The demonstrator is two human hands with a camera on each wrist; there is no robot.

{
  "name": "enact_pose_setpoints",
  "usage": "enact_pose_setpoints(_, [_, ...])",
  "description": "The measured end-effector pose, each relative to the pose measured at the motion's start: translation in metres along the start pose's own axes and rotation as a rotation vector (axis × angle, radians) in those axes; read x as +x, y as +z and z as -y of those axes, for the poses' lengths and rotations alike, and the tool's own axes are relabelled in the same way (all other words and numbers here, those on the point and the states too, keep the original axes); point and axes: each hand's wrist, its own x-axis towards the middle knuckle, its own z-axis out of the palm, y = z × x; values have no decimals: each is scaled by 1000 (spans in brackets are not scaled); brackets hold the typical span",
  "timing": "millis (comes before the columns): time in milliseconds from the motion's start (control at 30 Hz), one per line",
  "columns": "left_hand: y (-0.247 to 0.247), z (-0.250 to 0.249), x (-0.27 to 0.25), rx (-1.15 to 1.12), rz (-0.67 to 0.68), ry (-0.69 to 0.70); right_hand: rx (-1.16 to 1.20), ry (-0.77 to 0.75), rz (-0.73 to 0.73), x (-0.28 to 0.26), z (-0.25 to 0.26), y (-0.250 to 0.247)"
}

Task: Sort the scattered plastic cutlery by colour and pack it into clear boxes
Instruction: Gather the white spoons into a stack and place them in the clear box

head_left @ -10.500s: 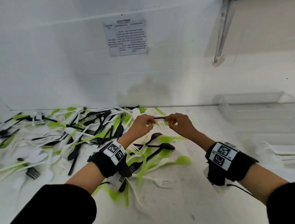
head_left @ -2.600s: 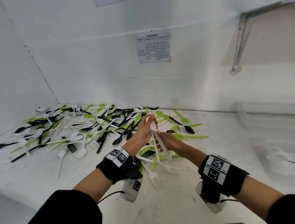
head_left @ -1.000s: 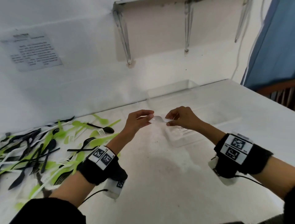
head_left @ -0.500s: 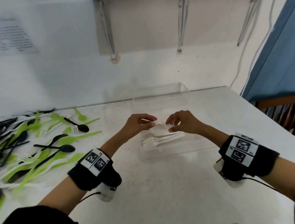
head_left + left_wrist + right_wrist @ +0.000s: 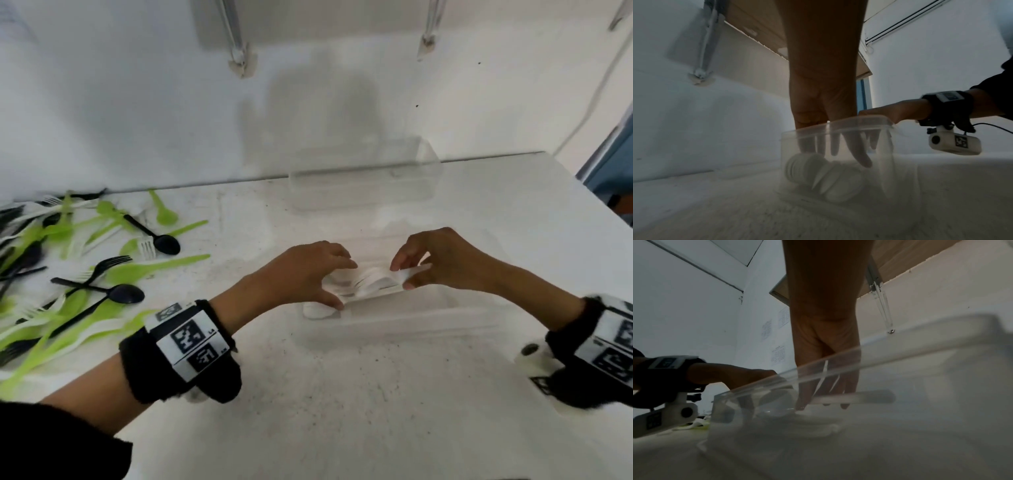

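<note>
1. Both hands have come down from above the clear box into it.
2. I see my left hand gripping the bowl end of the white spoons, my right hand pinching their handles.
3. The bundle sits inside the box, mid-tabletop.
4. White looks nearly packed; green and black cutlery waits at the left edge.

Near box: clear plastic, smooth, slightly cloudy walls. Second box by wall: same clear plastic, glossy edges. White spoons inside near box: opaque plastic, smooth, soft shine. Scattered cutlery: plastic, green, black and white; black spoon bowls glossy. Table: white, matt, speckled, a bit rough. Wrist bands: black cloth, fuzzy. Shelf brackets: metal. Shelf underside: wood-look board.
</note>
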Motion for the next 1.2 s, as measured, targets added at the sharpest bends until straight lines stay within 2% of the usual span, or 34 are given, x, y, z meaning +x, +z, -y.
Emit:
enact_pose_setpoints(100, [2,0,2,49,70,7,39,-4,49,3,4,6])
enact_pose_setpoints(300, [5,3,3,76,35,55,61,-18,62,8,5,11])
enact_pose_setpoints(433, [0,8,6,-12,59,48,38,-51,70,3,6,11])
enact_pose_setpoints(500, [-5,13,9,-82,85,44,-58,-62,75,3,8,16])
enact_pose_setpoints(633, [-10,24,12,-272,69,61,-271,-30,44,7,20,32])
enact_pose_setpoints(767, [-8,26,9,-367,42,63,-306,-12,28,11,29,43])
enact_pose_setpoints(933, [-8,22,3,-327,90,26,-349,2,9,22,37,55])
enact_pose_setpoints(1067, [-5,17,2,-177,97,37,-389,5,-11,23,39,57])
enact_pose_setpoints(1200, [-3,16,-1,-123,82,24,-374,5,62,16,33,44])
